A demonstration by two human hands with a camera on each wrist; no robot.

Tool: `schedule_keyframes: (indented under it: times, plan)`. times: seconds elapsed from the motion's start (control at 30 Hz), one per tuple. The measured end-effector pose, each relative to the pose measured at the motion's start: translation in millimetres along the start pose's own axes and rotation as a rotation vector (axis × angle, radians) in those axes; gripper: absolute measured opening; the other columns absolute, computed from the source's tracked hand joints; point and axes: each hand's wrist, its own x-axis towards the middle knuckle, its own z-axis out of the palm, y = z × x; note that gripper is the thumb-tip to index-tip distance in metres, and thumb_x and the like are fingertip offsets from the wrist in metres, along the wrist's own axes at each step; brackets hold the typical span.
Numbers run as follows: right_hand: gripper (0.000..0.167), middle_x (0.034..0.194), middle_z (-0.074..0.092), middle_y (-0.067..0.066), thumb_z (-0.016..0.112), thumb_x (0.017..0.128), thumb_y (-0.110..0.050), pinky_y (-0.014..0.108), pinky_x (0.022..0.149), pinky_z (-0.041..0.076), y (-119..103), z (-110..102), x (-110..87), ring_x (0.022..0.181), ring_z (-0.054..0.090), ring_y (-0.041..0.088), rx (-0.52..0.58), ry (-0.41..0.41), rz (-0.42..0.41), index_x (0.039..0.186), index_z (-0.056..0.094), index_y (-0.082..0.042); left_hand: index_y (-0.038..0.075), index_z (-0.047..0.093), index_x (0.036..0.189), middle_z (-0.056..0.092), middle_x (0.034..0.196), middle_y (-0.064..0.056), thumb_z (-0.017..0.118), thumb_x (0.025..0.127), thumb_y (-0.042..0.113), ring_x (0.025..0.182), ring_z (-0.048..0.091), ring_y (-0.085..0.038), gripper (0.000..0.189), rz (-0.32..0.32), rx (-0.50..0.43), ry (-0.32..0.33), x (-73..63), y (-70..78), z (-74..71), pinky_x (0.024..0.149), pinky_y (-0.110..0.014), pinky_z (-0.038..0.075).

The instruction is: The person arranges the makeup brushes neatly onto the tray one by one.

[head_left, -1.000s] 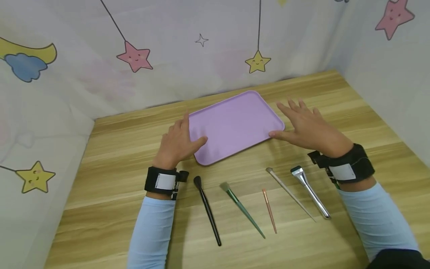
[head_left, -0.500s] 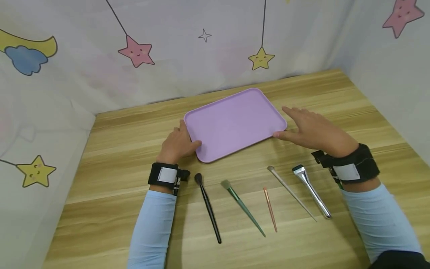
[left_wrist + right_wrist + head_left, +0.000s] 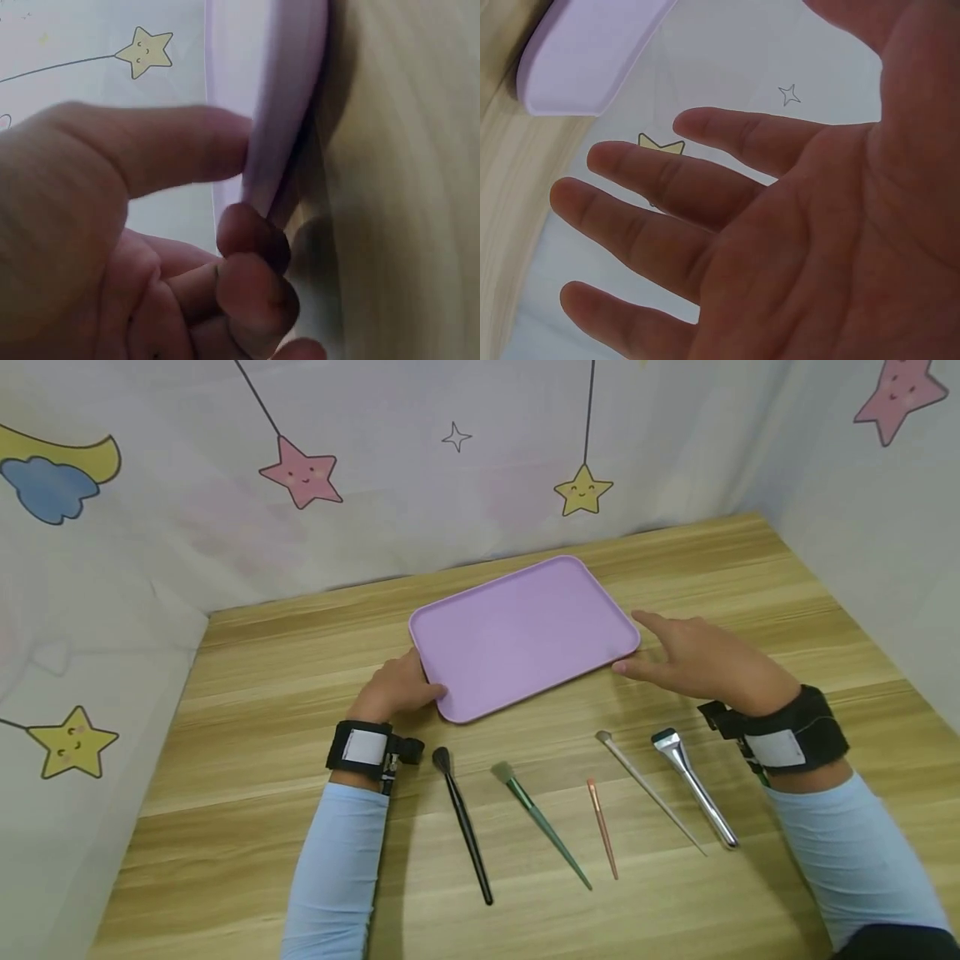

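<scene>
A lilac rectangular tray (image 3: 521, 639) lies at an angle toward the back of the table. My left hand (image 3: 396, 687) holds its left edge: in the left wrist view the thumb (image 3: 199, 146) is against the rim (image 3: 281, 90) and the fingers curl by the underside. Off the tray's right corner is my right hand (image 3: 708, 662), fingers spread; in the right wrist view the straight fingers (image 3: 637, 240) are apart from the tray. Nearer me lie several makeup brushes: black (image 3: 465, 831), green (image 3: 543, 822), small copper (image 3: 602, 829), thin pale-handled (image 3: 651, 791) and silver flat-headed (image 3: 696, 789).
The wood-grain table (image 3: 262, 693) meets a pale curtain (image 3: 420, 527) with printed stars at the back and sides. A black wrist strap with a camera (image 3: 360, 750) sits on my left wrist, and a similar strap (image 3: 787, 731) on the right.
My left hand has come down from above the tray's left side, its fingers now curled at the edge. The right hand has lowered beside the right corner. Tray and brushes stay in place.
</scene>
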Motion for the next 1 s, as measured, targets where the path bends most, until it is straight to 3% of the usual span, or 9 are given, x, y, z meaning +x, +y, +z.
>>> schedule_keyframes:
  times: [0.13,0.27,0.53,0.77,1.0]
  plan:
    - [0.090,0.142,0.045,0.028,0.050,0.089,-0.062,0.059,0.103,0.037,3,3,-1.6,0.128,0.047,0.044,0.002,-0.002,-0.006,0.151,0.025,-0.002,-0.001,0.048,0.123,0.058,0.103,-0.016,0.062,0.087,0.030,0.085,0.055,-0.027,0.049,0.009,-0.006,0.023,3.0,1.3,0.3,0.071,-0.035,0.043]
    - [0.090,0.143,0.045,0.027,0.049,0.089,-0.064,0.059,0.103,0.037,6,7,-4.1,0.129,0.046,0.045,0.009,-0.015,-0.004,0.151,0.026,-0.003,-0.002,0.046,0.127,0.059,0.107,-0.018,0.061,0.089,0.028,0.089,0.055,-0.029,0.051,-0.012,-0.015,0.016,4.2,2.2,0.4,0.073,-0.034,0.044]
    - [0.082,0.134,0.053,0.027,0.055,0.089,-0.058,0.057,0.098,0.042,12,15,-9.0,0.122,0.052,0.044,0.017,0.019,-0.047,0.145,0.038,-0.002,-0.002,0.046,0.131,0.059,0.117,-0.020,0.061,0.090,0.024,0.100,0.055,-0.032,0.051,-0.029,-0.056,0.032,4.7,4.1,0.6,0.088,-0.042,0.046]
    - [0.078,0.125,0.060,0.026,0.058,0.089,-0.055,0.053,0.087,0.049,13,22,-12.9,0.112,0.059,0.040,0.040,-0.025,-0.054,0.138,0.045,0.003,0.001,0.031,0.149,0.049,0.140,-0.021,0.059,0.091,0.022,0.116,0.051,-0.031,0.068,-0.046,-0.133,0.041,8.5,0.7,3.2,0.103,-0.046,0.041]
    - [0.079,0.108,0.068,0.022,0.069,0.079,-0.057,0.047,0.080,0.051,14,21,-19.7,0.098,0.066,0.034,-0.016,-0.072,-0.001,0.127,0.055,0.004,0.005,0.026,0.152,0.047,0.143,-0.019,0.059,0.092,0.023,0.112,0.053,-0.029,0.070,-0.061,-0.169,0.045,12.9,0.5,4.1,0.100,-0.043,0.043]
